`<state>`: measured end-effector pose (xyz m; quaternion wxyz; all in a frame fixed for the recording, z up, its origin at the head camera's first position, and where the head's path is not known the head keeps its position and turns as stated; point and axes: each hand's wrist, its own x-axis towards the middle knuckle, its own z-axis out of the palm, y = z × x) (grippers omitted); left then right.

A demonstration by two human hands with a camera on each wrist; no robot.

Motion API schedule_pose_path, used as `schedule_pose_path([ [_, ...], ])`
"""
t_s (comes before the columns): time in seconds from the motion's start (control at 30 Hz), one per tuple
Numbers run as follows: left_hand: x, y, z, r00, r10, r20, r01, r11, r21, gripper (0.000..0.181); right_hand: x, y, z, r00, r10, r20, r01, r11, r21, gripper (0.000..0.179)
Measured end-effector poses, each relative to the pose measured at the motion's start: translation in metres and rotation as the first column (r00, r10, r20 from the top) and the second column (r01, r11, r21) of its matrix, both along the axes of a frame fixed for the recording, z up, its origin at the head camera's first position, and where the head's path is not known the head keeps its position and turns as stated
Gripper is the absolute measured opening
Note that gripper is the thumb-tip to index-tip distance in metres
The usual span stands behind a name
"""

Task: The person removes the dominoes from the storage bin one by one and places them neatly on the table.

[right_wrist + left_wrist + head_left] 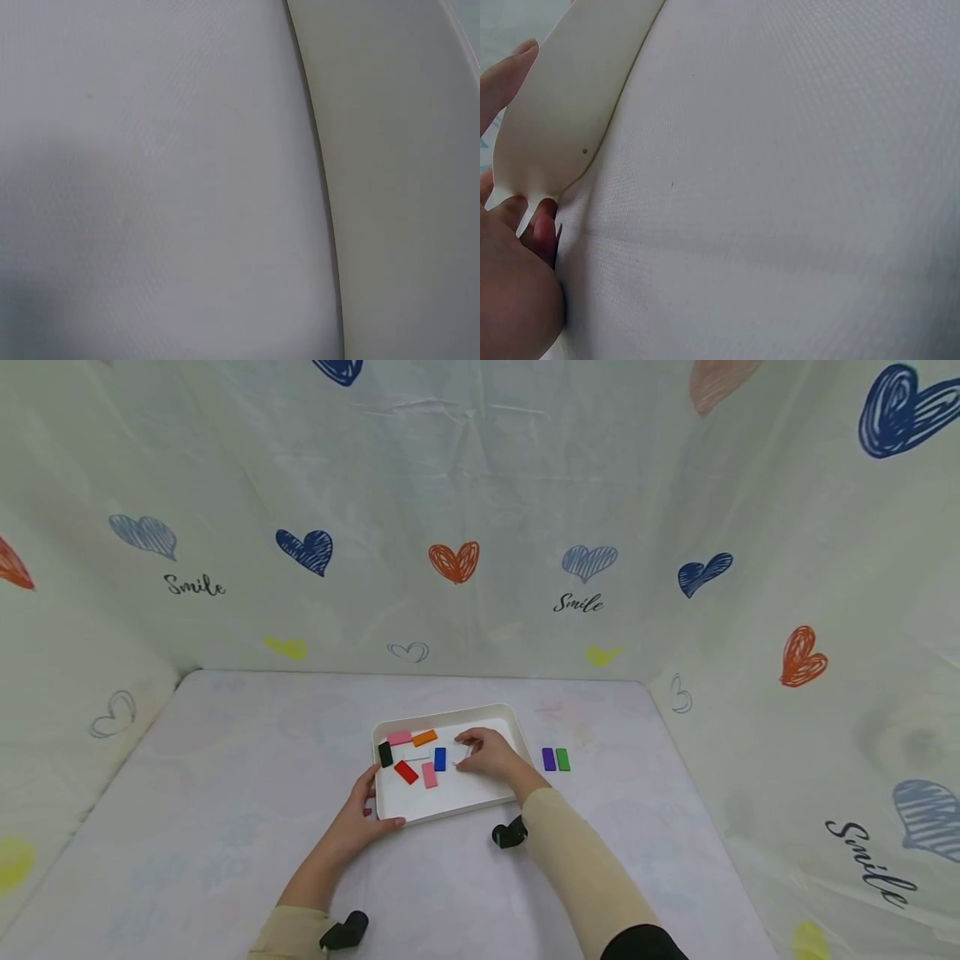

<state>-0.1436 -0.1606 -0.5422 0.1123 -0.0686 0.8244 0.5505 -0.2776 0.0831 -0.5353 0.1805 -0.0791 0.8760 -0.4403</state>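
Observation:
A white tray (465, 802) lies on the table with small flat coloured blocks in it. My left hand (356, 818) grips its near left corner, thumb along the front rim and fingers at the left side. In the left wrist view, the fingers (510, 214) bend about the corner of the tray (570, 97). Over the tray's right half, my right hand (491, 756) pinches what looks like a small white block, mostly hidden by the fingers. Just left of it lies a blue block (440, 759). The right wrist view shows the tray's side wall (397, 180), not the hand.
In the tray also lie a black block (386, 754), a red block (407, 772), an orange block (424, 737), pink blocks (429, 775) and a white block (416, 754). Right of the tray, a purple block (549, 759) and a green block (562, 759) lie side by side.

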Motion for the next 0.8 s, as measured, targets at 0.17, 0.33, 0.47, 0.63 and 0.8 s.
schedule_pose_path([
  [0.17, 0.000, 0.000, 0.000, 1.000, 0.002, -0.001, -0.002, 1.000, -0.003, 0.110, -0.001, 0.008, 0.005, 0.998, 0.040, 0.038, -0.040, 0.999, -0.020, 0.043],
  [0.33, -0.001, 0.001, 0.000, 1.000, 0.002, -0.001, -0.002, 1.000, -0.007, 0.110, 0.002, 0.016, 0.016, 0.995, 0.074, 0.072, -0.073, 0.997, -0.026, 0.045],
  [0.47, -0.001, 0.001, -0.001, 1.000, 0.003, 0.002, -0.003, 1.000, -0.006, 0.110, 0.005, 0.024, 0.025, 0.993, 0.076, 0.087, -0.076, 0.997, -0.001, 0.046],
  [0.63, -0.001, 0.000, -0.001, 1.000, 0.006, 0.005, -0.006, 1.000, -0.008, 0.111, 0.004, 0.036, 0.032, 0.993, 0.083, 0.081, -0.082, 0.997, -0.011, 0.047],
  [0.8, -0.001, 0.000, 0.000, 1.000, -0.001, 0.002, 0.001, 1.000, -0.004, 0.111, 0.004, 0.054, 0.040, 0.995, 0.090, 0.046, -0.088, 0.995, -0.039, 0.047],
])
